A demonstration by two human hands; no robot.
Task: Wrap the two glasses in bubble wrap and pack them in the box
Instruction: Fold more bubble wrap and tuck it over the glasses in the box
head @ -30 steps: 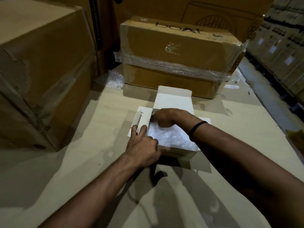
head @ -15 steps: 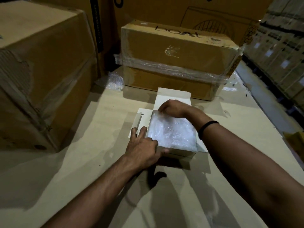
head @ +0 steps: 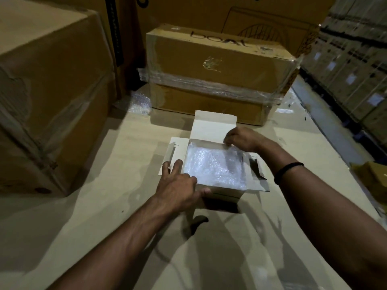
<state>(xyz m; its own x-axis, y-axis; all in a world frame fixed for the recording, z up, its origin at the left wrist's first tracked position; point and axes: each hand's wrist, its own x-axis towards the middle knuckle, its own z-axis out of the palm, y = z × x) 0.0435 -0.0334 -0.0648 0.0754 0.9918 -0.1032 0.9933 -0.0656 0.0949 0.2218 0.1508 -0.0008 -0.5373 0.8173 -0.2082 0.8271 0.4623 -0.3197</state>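
Left hand (head: 178, 189) lay flat on the box (head: 222, 195) at its near-left corner. Right hand (head: 240, 138) curled at the far rim, grip unclear, bubble wrap (head: 213, 166) brimming.

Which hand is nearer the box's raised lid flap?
Right. The right hand is at the base of the lid flap, by its right end; the left hand rests on the near left corner of the box.
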